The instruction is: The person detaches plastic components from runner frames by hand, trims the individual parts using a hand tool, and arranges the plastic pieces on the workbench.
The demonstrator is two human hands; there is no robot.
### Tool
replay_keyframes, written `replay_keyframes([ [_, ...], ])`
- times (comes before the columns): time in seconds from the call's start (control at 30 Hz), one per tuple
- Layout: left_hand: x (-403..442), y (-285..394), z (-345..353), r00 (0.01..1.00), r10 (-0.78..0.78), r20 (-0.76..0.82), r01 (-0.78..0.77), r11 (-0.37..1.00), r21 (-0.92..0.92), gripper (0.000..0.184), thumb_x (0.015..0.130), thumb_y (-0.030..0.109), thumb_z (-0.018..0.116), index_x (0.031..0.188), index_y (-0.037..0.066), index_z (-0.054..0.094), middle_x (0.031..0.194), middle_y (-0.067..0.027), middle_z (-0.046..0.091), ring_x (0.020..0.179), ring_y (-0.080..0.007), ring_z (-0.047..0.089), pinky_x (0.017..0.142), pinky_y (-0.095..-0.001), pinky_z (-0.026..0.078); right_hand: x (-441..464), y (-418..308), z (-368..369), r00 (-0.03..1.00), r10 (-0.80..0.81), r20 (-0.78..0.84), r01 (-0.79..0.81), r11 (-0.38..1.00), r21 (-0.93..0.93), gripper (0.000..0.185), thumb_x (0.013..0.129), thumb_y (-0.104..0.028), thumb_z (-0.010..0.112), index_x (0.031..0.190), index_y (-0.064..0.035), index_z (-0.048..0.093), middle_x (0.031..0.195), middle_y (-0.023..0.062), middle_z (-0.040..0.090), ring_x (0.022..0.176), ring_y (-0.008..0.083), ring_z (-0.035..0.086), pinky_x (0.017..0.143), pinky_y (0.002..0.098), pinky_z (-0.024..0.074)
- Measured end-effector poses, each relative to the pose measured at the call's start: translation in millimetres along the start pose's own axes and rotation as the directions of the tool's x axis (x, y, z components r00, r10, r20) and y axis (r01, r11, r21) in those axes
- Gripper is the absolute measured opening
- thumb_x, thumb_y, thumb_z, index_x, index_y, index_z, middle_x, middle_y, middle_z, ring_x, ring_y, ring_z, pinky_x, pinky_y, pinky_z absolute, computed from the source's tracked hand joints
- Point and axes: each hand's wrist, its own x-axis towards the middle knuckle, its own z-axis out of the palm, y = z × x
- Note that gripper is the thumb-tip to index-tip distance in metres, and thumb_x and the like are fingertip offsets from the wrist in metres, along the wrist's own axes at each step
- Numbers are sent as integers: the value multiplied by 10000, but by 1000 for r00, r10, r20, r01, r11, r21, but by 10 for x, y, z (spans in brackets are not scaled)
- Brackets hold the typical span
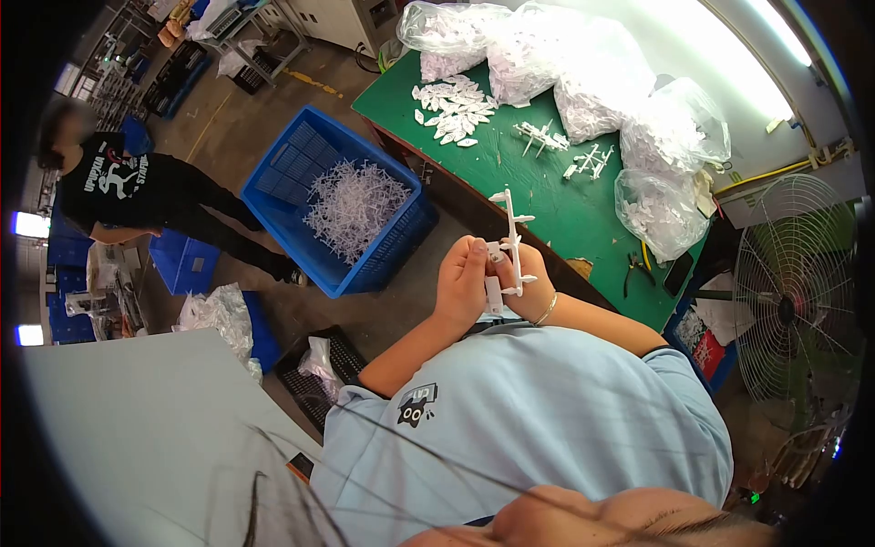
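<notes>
A white plastic sprue frame with short side branches stands out from between my hands, in front of my body. My left hand is closed, its thumb and fingers pinching a small white part at the frame's side. Wrapped round the frame's lower portion is my right hand, fingers bent. Both hands nearly touch. On the green table lie two more white frames and a pile of loose white pieces.
Filled clear bags line the table's back. Pliers and a phone lie near its right end. A blue crate holds many white sprues. A person stands at the left; a fan is at the right.
</notes>
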Motion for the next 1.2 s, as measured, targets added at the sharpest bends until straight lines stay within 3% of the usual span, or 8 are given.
replay_keyframes([
  [0.07, -17, -22, 34, 1000, -27, -3, 27, 1000, -13, 284, 985, 289, 379, 781, 105, 448, 659, 37, 475, 554, -11, 427, 481, -175, 354, -27, 11, -17, 1000, 12, -26, -13, 1000, -25, 301, 906, -206, 446, 780, 3, 623, 709, 150, 616, 623, 287, 600, 573, 346, 472],
  [0.13, -18, -45, 69, 999, -52, 0, 52, 999, -8, 279, 986, 289, 376, 793, 104, 457, 658, 37, 474, 552, -13, 426, 477, -177, 352, -26, 27, -67, 991, -131, -38, 119, 966, -230, 296, 894, -204, 435, 769, -13, 623, 705, 155, 609, 636, 321, 591, 576, 370, 471],
  [0.37, -45, -77, 318, 997, -73, 0, 73, 993, -90, 304, 989, 280, 369, 768, 88, 454, 637, 40, 464, 554, -6, 411, 480, -183, 352, -120, 18, -255, 991, -130, 10, 125, 927, -353, 333, 901, -230, 397, 760, -34, 626, 714, 154, 611, 664, 343, 585, 604, 399, 471],
  [0.97, -124, -155, 472, 998, -52, -35, 47, 992, -115, 285, 989, 249, 358, 774, 93, 463, 638, 41, 459, 546, -5, 412, 469, -180, 350, -254, 1, -377, 994, -106, 23, 108, 965, -239, 336, 922, -230, 429, 778, -10, 638, 721, 162, 628, 667, 310, 613, 599, 361, 484],
  [1.07, -108, -146, 457, 998, -37, -42, 34, 996, -79, 307, 987, 298, 356, 790, 81, 445, 627, -21, 495, 522, -67, 479, 467, -200, 396, -260, 110, -392, 998, -29, 55, 38, 984, -173, 320, 930, -218, 417, 817, 3, 618, 697, 143, 614, 627, 268, 598, 588, 350, 470],
  [1.13, -59, -111, 410, 995, 42, -95, -46, 998, -42, 313, 986, 304, 355, 763, 93, 420, 579, -11, 443, 470, -68, 432, 419, -214, 369, -266, 251, -396, 998, 59, -16, -59, 998, 15, 296, 942, -207, 400, 861, 9, 586, 689, 104, 591, 617, 200, 562, 593, 316, 448],
  [1.17, -33, -71, 389, 989, -7, -150, -12, 992, -125, 322, 984, 305, 358, 736, 104, 396, 552, -2, 396, 433, -67, 380, 382, -218, 333, -252, 304, -392, 996, 82, -46, -75, 988, 135, 283, 951, -210, 391, 874, 5, 558, 681, 69, 554, 618, 147, 508, 599, 287, 424],
  [1.2, 1, -48, 349, 988, -3, -153, -16, 992, -124, 322, 984, 305, 358, 736, 104, 396, 552, -2, 396, 433, -67, 380, 382, -218, 333, -240, 327, -412, 972, 233, -39, -219, 952, 216, 290, 954, -215, 394, 849, 0, 558, 668, 58, 528, 618, 134, 481, 601, 279, 415],
])
